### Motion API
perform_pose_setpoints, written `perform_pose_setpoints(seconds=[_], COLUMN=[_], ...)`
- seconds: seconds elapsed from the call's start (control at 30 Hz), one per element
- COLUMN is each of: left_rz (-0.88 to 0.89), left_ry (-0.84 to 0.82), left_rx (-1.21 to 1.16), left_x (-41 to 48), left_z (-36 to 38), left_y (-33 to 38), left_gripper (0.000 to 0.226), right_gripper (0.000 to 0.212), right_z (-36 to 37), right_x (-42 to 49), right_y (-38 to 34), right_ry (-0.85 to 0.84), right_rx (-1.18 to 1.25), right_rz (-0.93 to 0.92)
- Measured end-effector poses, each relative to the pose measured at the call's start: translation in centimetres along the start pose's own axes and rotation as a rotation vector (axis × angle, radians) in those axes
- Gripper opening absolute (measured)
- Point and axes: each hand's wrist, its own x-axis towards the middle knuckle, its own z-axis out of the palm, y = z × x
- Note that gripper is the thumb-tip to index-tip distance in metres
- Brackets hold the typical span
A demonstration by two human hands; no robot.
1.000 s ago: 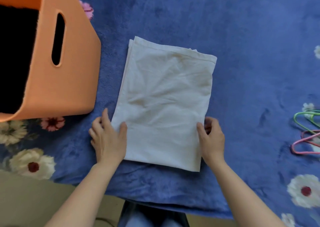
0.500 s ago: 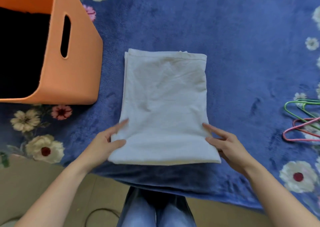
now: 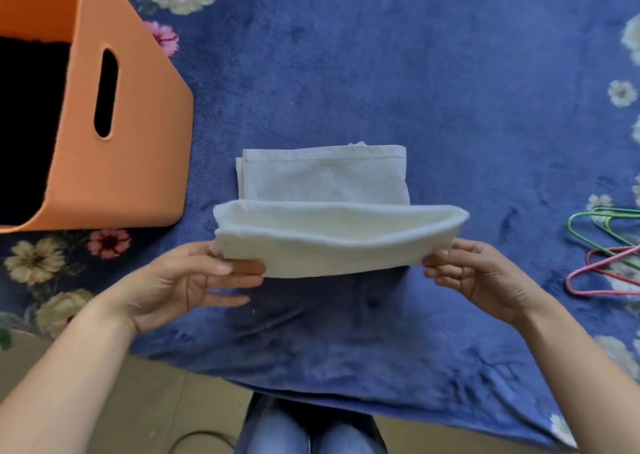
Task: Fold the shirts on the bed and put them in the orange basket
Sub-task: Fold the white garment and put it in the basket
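Note:
A folded white shirt [image 3: 325,180] lies in the middle of the blue flowered bed cover [image 3: 398,73]. Its near end is lifted off the cover and curls back over the far half. My left hand [image 3: 187,280] pinches the lifted left corner, thumb on top and fingers beneath. My right hand [image 3: 474,277] pinches the lifted right corner. The orange basket [image 3: 135,163] stands at the left, its slot handle facing the shirt, its dark inside hidden in shadow.
Green and pink wire hangers [image 3: 609,253] lie on the cover at the right edge. The bed's near edge runs across the bottom, with tan floor [image 3: 173,412] and my jeans-clad legs [image 3: 311,433] below it.
Both hands have taken hold of the shirt's near corners and raised that end up and away from me, so the shirt bends over itself. Before, it lay flat.

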Motion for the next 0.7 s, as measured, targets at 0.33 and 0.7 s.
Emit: perform_pose_setpoints(seconds=[0.33,0.7], left_rz=[0.545,0.643], left_ry=[0.74,1.068], left_rx=[0.375,0.484], left_x=[5.9,12.8], left_z=[3.2,2.0], left_y=[0.1,1.3], left_gripper=[0.02,0.025], right_gripper=[0.014,0.031], right_z=[2.3,5.3], right_x=[4.4,10.1], right_y=[-2.1,-0.8], right_ry=[0.228,0.637], right_rx=[-0.143,-0.519], right_rz=[-0.278,-0.394])
